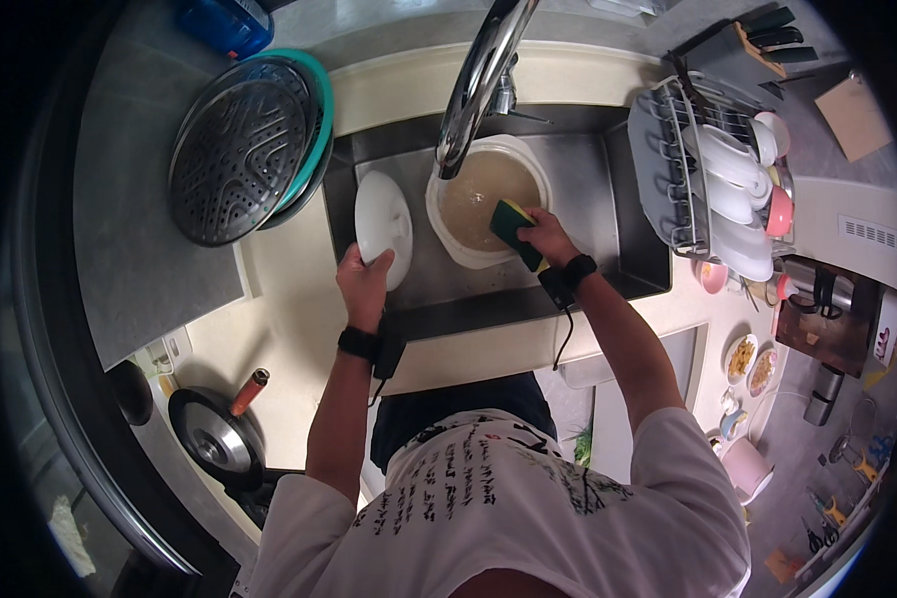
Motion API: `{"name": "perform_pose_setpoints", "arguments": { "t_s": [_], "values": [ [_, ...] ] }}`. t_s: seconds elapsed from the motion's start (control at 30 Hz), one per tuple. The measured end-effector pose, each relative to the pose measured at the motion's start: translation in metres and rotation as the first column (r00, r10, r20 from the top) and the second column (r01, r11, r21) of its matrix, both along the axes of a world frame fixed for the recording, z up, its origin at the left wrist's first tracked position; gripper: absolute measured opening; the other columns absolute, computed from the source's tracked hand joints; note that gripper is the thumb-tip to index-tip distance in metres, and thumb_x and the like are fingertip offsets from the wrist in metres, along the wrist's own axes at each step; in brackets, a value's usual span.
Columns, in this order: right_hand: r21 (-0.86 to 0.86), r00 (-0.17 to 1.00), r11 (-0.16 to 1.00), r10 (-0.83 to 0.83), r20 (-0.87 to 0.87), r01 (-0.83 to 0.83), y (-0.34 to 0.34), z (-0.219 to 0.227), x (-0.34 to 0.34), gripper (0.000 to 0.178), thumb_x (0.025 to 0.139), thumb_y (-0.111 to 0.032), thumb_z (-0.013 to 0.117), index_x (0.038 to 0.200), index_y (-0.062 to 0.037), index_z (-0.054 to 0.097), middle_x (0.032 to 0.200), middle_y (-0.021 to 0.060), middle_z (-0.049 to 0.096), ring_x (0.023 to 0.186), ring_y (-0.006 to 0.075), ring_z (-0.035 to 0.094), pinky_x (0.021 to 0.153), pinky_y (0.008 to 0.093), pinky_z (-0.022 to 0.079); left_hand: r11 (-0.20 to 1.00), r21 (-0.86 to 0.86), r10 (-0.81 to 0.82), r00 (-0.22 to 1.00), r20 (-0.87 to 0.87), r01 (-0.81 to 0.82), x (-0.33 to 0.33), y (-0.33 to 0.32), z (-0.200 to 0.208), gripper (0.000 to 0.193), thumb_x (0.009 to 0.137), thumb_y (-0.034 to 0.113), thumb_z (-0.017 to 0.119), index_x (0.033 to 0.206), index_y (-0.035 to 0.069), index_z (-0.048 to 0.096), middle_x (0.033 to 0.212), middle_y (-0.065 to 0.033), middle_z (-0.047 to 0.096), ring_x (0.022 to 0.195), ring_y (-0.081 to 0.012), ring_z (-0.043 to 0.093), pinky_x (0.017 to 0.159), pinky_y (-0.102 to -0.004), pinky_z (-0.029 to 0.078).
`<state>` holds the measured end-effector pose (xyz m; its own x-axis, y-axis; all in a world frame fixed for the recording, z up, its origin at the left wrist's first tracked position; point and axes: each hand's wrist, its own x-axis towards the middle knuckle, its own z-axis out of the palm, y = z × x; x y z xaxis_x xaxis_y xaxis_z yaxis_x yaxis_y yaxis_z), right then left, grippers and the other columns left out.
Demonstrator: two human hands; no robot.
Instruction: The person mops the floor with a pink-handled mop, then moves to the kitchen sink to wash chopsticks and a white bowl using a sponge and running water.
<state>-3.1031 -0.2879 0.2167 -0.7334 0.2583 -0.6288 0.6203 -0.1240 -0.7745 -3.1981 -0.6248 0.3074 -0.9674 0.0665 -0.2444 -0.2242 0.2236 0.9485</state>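
At the centre of a steel sink (578, 199), a white pot (483, 199) full of cloudy brownish water is sitting directly below the curved chrome faucet (478, 85). The person's right hand (546, 237) is pressing a yellow-and-green sponge (511, 224) against the pot's rim at about four o'clock, its fingers clamped on the sponge. At nine o'clock from the pot, the left hand (366, 281) is gripping a white lid (382, 224) by its lower edge, fingers wrapped around it, and is holding it tilted over the left part of the basin, just beside the pot. Both wrists are wearing dark bands with cables trailing toward the body. Farther out at ten o'clock, a round perforated metal tray (234, 149) is resting in a teal basin (319, 100) on the tabletop (279, 289). At three o'clock, a dish rack (688, 179) is carrying white bowls and plates. At eight o'clock, a dark frying pan (214, 434) with an orange-tipped handle is lying near the tabletop's edge.
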Motion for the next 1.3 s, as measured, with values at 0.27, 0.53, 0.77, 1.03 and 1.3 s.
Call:
{"name": "perform_pose_setpoints", "arguments": {
  "t_s": [0.27,0.53,0.77,1.03,1.3],
  "values": [
    [0.019,0.998,0.998,0.063,0.011,-0.064,0.003,0.005,0.0,0.05,0.079,-0.005,0.068,0.128,0.0015,0.059,0.105,0.011,0.068,0.092,0.0199,0.065,0.085,0.0313,0.051,0.993,0.079,0.078,0.989,0.125,-0.088,-0.008,0.009,-0.044,0.022,0.081,0.007,0.075,0.1,-0.001,0.067,0.097,-0.0077,0.073,0.084,-0.0129,0.066,0.077,-0.0305,0.053],
    [0.028,0.995,0.995,0.095,0.042,-0.096,0.003,0.007,-0.002,0.049,0.083,-0.004,0.065,0.13,0.0023,0.056,0.111,0.0094,0.067,0.097,0.0187,0.063,0.087,0.0312,0.05,0.986,0.08,0.129,0.973,0.19,-0.146,-0.005,0.008,-0.05,0.029,0.083,0.007,0.075,0.109,-0.001,0.064,0.104,-0.0084,0.071,0.09,-0.014,0.065,0.082,-0.0308,0.052],
    [0.045,0.989,0.989,0.14,0.038,-0.142,0.005,0.003,-0.003,0.049,0.084,-0.003,0.064,0.132,0.0028,0.055,0.111,0.0094,0.066,0.096,0.0179,0.063,0.086,0.0307,0.051,0.948,0.184,0.19,0.924,0.331,-0.261,0.007,-0.004,-0.093,0.046,0.085,0.01,0.075,0.125,-0.001,0.057,0.119,-0.0107,0.066,0.104,-0.0185,0.063,0.089,-0.0343,0.05],
    [0.014,0.988,0.992,0.12,0.096,-0.122,0.003,0.004,-0.008,0.049,0.084,-0.003,0.065,0.131,0.0015,0.056,0.109,0.0097,0.067,0.096,0.0183,0.064,0.085,0.0306,0.051,0.95,0.116,0.219,0.884,0.413,-0.289,0.026,-0.025,-0.134,0.061,0.083,0.019,0.078,0.134,-0.002,0.051,0.128,-0.0152,0.062,0.114,-0.0265,0.06,0.099,-0.041,0.045],
    [-0.013,0.993,0.996,0.089,0.075,-0.089,0.002,0.011,-0.009,0.049,0.084,-0.003,0.065,0.132,0.0019,0.056,0.11,0.0095,0.067,0.095,0.0184,0.064,0.086,0.0306,0.051,0.984,-0.044,0.15,0.676,0.722,-0.171,0.025,-0.018,-0.1,0.049,0.079,0.035,0.082,0.115,0.006,0.065,0.091,-0.0022,0.066,0.062,-0.0108,0.052,0.048,-0.0286,0.036]
  ]
}}
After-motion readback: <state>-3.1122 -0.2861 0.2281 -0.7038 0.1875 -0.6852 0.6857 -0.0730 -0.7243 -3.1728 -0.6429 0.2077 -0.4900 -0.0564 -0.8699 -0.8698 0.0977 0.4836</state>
